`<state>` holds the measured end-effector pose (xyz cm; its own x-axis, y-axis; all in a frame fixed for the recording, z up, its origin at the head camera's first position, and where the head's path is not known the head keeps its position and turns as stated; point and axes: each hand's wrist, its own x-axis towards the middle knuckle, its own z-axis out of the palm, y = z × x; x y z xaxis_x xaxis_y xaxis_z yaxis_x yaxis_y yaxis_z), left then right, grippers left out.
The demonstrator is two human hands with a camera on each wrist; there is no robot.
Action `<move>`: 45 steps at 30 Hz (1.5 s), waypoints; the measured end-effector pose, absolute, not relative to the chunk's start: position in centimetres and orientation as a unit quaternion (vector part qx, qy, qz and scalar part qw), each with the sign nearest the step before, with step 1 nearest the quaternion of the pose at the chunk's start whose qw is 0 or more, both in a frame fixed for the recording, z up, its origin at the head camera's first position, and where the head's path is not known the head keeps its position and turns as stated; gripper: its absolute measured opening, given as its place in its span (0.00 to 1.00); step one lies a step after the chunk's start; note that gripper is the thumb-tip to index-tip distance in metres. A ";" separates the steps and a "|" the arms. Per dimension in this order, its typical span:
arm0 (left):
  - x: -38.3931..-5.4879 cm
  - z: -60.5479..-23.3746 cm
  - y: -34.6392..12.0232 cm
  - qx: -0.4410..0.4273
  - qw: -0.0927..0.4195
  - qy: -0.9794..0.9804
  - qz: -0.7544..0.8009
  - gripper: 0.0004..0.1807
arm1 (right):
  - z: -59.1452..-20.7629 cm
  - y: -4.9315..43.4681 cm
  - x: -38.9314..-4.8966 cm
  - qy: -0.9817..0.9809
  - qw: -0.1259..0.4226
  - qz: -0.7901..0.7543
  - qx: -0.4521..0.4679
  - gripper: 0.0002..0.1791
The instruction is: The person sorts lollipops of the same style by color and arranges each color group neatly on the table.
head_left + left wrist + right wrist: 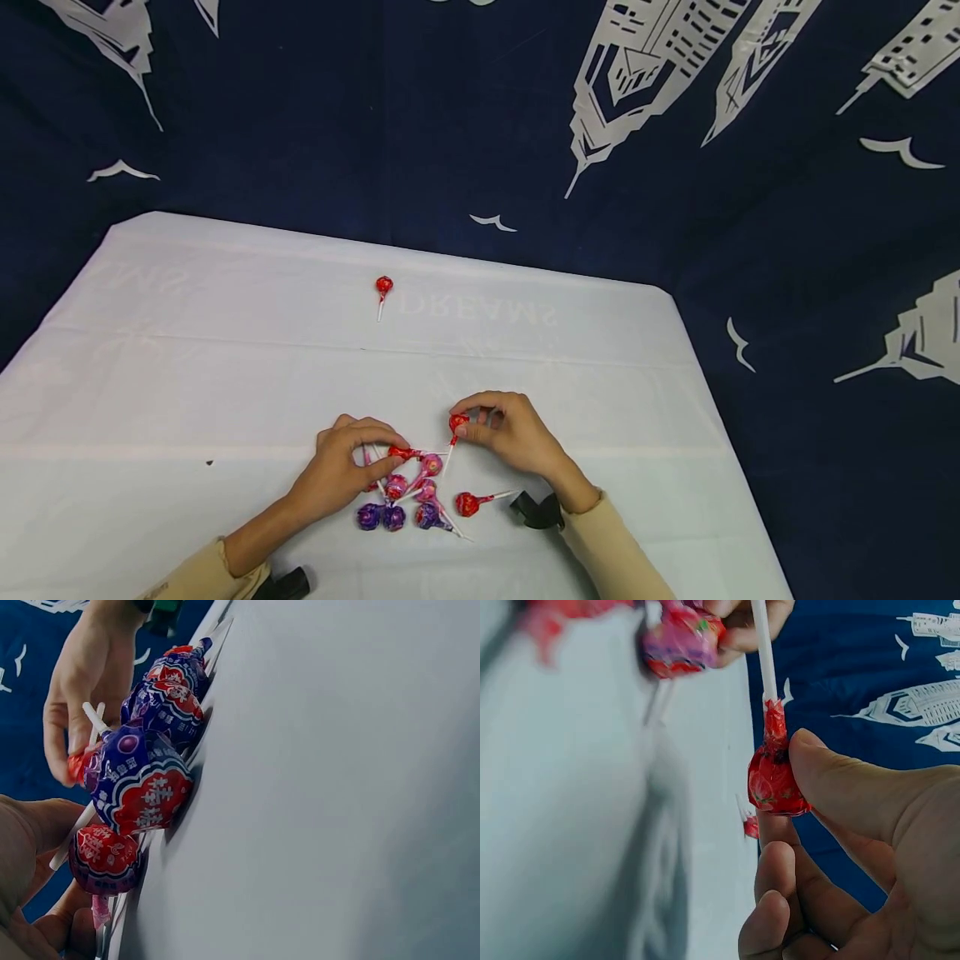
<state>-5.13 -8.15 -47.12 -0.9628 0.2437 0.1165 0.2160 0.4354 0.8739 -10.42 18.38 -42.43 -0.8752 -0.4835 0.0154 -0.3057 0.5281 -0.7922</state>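
Note:
My right hand [510, 433] pinches the head of a red-wrapped lollipop [774, 778] between thumb and fingers, its white stick pointing down toward the table in the head view. My left hand [348, 462] has thumb and forefinger around another red lollipop [402, 452] at the pile's top edge. Beneath and beside it lie several pink lollipops [396, 487] and several purple ones [146, 784], sticks crossing. Part of the pile is hidden under the left hand. One more red lollipop [467, 504] lies just right of the pile, below my right hand.
A single red lollipop [384, 285] lies farther back on the white-covered table [225, 383]. A small dark speck [209, 462] is at the left. Behind the table hangs a dark blue cloth [337, 125] with white building prints.

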 end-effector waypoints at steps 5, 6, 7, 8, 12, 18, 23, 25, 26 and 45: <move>-5.1 -47.1 -8.2 0.134 0.012 0.847 0.515 0.15 | -42.2 17.8 -12.0 0.871 0.099 -0.422 -0.231 0.10; -5.1 -47.1 -8.1 0.133 0.012 0.846 0.515 0.15 | -42.1 17.7 -12.3 0.871 0.099 -0.421 -0.231 0.10; -5.1 -47.1 -8.1 0.132 0.013 0.847 0.516 0.15 | -42.1 17.5 -12.7 0.872 0.100 -0.420 -0.230 0.10; -5.1 -47.0 -8.1 0.131 0.014 0.847 0.516 0.15 | -42.1 17.4 -13.0 0.874 0.100 -0.418 -0.228 0.09; -5.1 -47.0 -8.0 0.124 0.019 0.848 0.515 0.15 | -42.1 17.0 -14.5 0.880 0.096 -0.411 -0.221 0.10; -5.1 -47.0 -8.0 0.122 0.016 0.847 0.517 0.15 | -42.4 16.2 -16.9 0.885 0.088 -0.400 -0.222 0.10; -5.1 -47.1 -8.0 0.123 0.010 0.846 0.519 0.15 | -42.9 15.4 -19.0 0.890 0.085 -0.396 -0.212 0.10; -5.1 -47.1 -8.0 0.125 0.009 0.846 0.518 0.15 | -43.0 15.0 -19.9 0.892 0.080 -0.394 -0.208 0.11; -5.1 -47.1 -8.0 0.125 0.009 0.846 0.518 0.15 | -43.1 14.8 -20.4 0.893 0.078 -0.393 -0.206 0.11; -5.2 -47.0 -8.0 0.128 0.013 0.846 0.517 0.14 | -44.3 11.1 -27.5 0.892 0.062 -0.425 -0.144 0.10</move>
<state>-5.25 -7.95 -47.04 -0.9670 0.2294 0.1106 0.2031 0.4328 0.8783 -27.55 11.07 -44.32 -0.9511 -0.3087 0.0118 -0.2038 0.5983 -0.7749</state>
